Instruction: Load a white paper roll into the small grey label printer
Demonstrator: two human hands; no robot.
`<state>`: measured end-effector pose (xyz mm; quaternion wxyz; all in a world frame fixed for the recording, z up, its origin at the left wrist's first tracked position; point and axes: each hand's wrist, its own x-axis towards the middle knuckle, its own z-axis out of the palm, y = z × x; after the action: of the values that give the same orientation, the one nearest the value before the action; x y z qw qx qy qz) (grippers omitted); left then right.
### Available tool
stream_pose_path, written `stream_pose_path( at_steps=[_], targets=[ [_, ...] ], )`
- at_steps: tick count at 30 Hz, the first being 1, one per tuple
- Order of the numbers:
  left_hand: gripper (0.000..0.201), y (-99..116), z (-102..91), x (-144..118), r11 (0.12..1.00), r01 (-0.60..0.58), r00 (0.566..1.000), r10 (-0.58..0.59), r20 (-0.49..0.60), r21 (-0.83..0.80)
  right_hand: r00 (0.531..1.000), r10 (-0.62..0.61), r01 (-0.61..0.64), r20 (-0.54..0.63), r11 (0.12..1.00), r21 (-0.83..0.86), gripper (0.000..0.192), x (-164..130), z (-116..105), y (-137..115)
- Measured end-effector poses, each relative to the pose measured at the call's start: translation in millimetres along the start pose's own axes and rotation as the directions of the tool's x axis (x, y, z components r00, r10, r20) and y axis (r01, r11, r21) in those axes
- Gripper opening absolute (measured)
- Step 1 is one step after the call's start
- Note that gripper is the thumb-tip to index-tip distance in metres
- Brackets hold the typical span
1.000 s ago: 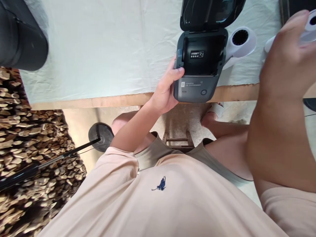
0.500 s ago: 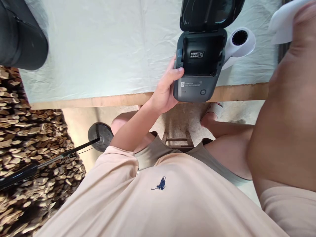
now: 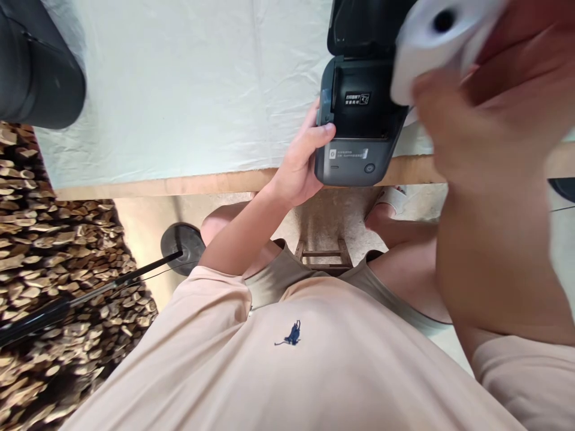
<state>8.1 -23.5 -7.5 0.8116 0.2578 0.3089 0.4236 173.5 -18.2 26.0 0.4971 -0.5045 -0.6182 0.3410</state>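
Observation:
A dark grey label printer point(image 3: 354, 161) is held by my left hand point(image 3: 305, 158) at the table's front edge, thumb on its left rim. Its black lid point(image 3: 366, 27) stands raised, and the roll bay point(image 3: 359, 117) shows a small printed sticker and no roll. In my right hand point(image 3: 476, 114) is a white paper roll point(image 3: 422, 54), blurred by motion, close above the printer's right side with its dark core hole facing me. Part of another white paper piece point(image 3: 411, 117) shows behind the printer, mostly hidden by my right hand.
A pale cloth point(image 3: 179, 90) covers the wooden-edged table point(image 3: 179, 184). A black cylindrical case point(image 3: 40, 66) lies at the back left. Stacked firewood point(image 3: 54, 251) fills the left side. A black stand with a round base point(image 3: 182, 245) is on the floor, near a wooden stool point(image 3: 323, 257).
My right hand has come in from the far right with the white paper roll, now beside the printer's bay. The left hand and printer have barely moved.

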Motion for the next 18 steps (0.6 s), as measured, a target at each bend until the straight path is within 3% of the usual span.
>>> stream_pose_path(
  at_steps=[1,3,7,13,18],
  targets=[
    [0.032,0.8,1.6,-0.5,1.0,0.002,1.0,-0.002,0.004,0.012,0.993,-0.116,0.116,0.0,0.987,-0.112,0.035,-0.6,7.8,-6.8],
    [0.03,2.5,4.7,-1.8,0.999,0.017,1.0,-0.017,0.017,0.044,0.975,-0.207,0.223,0.084,0.919,-0.325,0.029,-1.2,15.8,-14.5],
    [0.032,3.2,7.5,-4.2,0.995,0.032,0.999,-0.032,-0.005,0.096,0.961,-0.173,0.269,0.216,0.77,-0.578,0.034,-0.7,10.4,-12.7],
    [0.04,-0.1,3.5,-3.0,0.998,0.015,1.0,-0.015,-0.005,0.064,0.974,-0.029,0.177,0.226,0.72,-0.671,0.028,1.9,4.3,-7.7],
    [0.042,0.4,2.3,-1.1,0.998,0.056,0.998,-0.056,0.0,0.004,0.975,-0.038,0.173,0.22,0.754,-0.634,0.018,-0.8,6.7,-4.6]
  ],
)
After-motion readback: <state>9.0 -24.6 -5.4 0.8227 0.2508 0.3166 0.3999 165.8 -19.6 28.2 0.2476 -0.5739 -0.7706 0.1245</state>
